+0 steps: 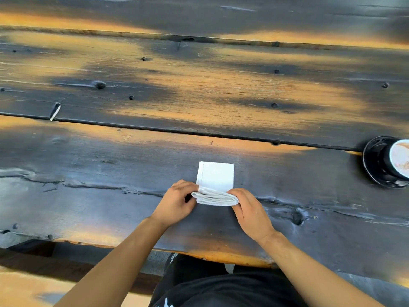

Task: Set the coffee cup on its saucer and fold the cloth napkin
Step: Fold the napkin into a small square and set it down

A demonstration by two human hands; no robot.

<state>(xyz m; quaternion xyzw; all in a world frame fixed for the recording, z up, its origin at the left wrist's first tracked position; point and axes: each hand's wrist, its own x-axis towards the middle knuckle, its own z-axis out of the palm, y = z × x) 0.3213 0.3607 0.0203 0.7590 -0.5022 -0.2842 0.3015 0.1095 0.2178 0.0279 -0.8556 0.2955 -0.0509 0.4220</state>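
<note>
Both our left hand (pixel 177 201) and right hand (pixel 249 209) pinch the white cloth napkin's (pixel 215 185) near end, fingers curled, to roll the next fold away from us.

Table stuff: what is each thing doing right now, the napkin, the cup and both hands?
White cloth napkin: partly folded, near end rolled up.
Dark coffee cup: standing on its saucer, coffee inside.
Black round saucer: flat on the dark wooden table.
Left hand: pinching the napkin's fold.
Right hand: pinching the fold's other end.
</note>
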